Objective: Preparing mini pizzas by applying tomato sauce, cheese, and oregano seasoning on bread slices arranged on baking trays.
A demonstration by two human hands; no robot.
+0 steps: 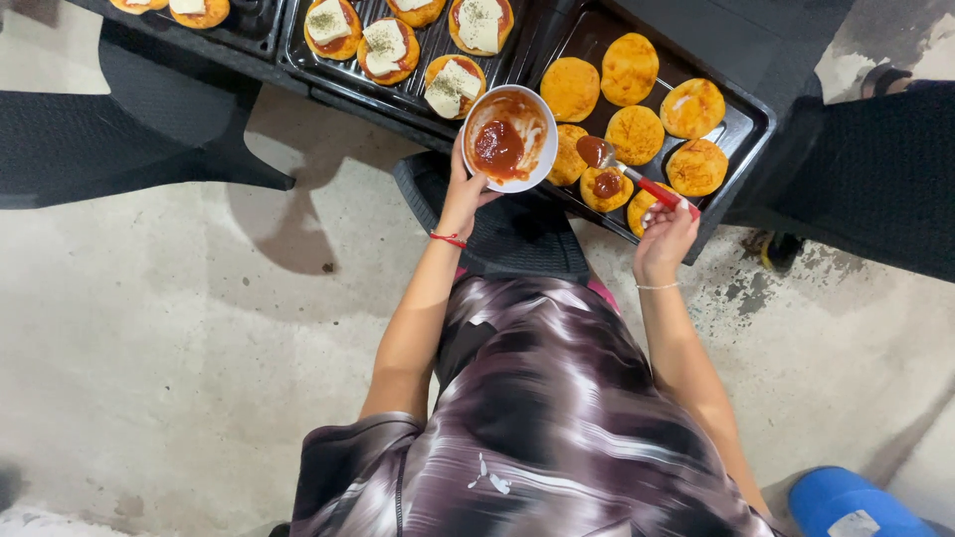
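Observation:
My left hand [464, 189] holds a white bowl [542, 149] with red sauce in it, just above the edge of a black baking tray [748, 134]. In my right hand [665, 237] is a red-handled spoon [637, 177] loaded with sauce, its tip over a golden round bread base [605, 187] that has a dab of sauce on it. Several plain golden bases [635, 132] lie on the same tray.
A second black tray [423, 85] to the left carries several bases topped with sauce, white cheese slices and herbs. Black chairs [119, 129] support the trays over a concrete floor. A blue object [846, 502] lies at the bottom right.

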